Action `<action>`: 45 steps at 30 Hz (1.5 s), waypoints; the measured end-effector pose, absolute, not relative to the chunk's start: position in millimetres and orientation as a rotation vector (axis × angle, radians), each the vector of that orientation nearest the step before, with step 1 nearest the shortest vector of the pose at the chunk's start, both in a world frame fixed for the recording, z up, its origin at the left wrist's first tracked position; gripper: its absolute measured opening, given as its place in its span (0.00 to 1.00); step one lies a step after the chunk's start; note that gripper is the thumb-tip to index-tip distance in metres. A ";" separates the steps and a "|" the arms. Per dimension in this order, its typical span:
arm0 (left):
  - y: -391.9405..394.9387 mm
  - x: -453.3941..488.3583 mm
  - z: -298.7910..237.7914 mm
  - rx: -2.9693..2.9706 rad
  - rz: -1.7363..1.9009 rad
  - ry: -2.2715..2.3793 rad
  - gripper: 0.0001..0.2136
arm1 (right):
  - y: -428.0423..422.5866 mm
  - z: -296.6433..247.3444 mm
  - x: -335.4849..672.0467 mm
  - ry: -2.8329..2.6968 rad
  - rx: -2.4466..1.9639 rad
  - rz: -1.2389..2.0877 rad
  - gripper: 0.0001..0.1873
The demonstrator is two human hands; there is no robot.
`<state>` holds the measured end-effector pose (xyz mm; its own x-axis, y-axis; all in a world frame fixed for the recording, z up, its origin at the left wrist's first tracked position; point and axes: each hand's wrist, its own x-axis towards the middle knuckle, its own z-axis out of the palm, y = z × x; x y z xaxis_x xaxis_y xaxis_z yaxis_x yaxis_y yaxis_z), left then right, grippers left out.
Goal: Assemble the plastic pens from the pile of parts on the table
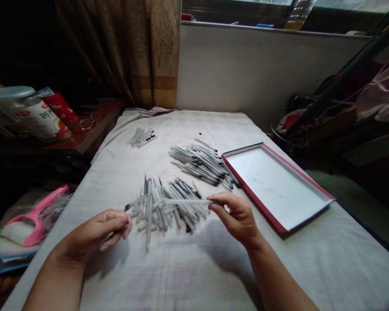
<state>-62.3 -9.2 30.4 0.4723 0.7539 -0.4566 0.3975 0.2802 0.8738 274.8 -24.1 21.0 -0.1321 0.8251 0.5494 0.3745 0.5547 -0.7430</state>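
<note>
My right hand [236, 214] pinches one end of a thin white pen barrel [186, 201], holding it level above a loose heap of white pens [167, 205] in the middle of the cloth-covered table [188, 268]. My left hand [99, 231] is curled beside the heap's left edge, its fingers closed around a small part that I cannot make out. A second heap of pens [202, 164] lies further back. A small bundle of pens [141, 137] sits at the far left of the table.
A shallow white tray with a red rim [311, 179] lies at the right of the table. Jars [29, 113] stand on a wooden shelf at the left. A pink-handled tool [35, 216] lies low on the left. Curtain and wall close the back.
</note>
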 end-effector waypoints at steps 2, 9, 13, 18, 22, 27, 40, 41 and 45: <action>-1.2 -63.1 24.3 1.399 0.606 1.340 0.25 | -18.7 14.4 280.5 -1.613 -1.102 0.487 0.06; 21.4 -53.8 -10.2 1.925 0.918 1.961 0.19 | -5.1 -18.7 270.3 -1.647 -1.386 0.343 0.11; 20.9 -54.2 -15.5 2.083 0.839 1.901 0.18 | -6.3 -24.2 265.4 -1.748 -1.497 0.319 0.12; 20.0 -55.0 -15.5 2.069 0.834 1.869 0.20 | -4.7 -26.0 268.6 -1.765 -1.512 0.326 0.13; 20.2 -57.1 -19.8 2.007 0.914 1.895 0.22 | 0.6 -32.7 273.2 -1.696 -1.498 0.352 0.16; 19.9 -59.0 -25.5 1.989 0.960 1.930 0.22 | 3.0 -34.9 271.8 -1.640 -1.559 0.321 0.15; 0.1 -10.4 -54.1 2.090 0.927 1.992 0.29 | 0.1 -16.4 227.9 -1.888 -1.685 0.352 0.20; -0.9 -8.8 -55.0 2.094 0.925 1.997 0.29 | -3.1 -17.9 220.9 -1.878 -1.695 0.365 0.22; -1.2 -7.6 -56.6 2.122 0.933 1.984 0.29 | -13.7 -18.5 190.3 -1.886 -1.685 0.401 0.29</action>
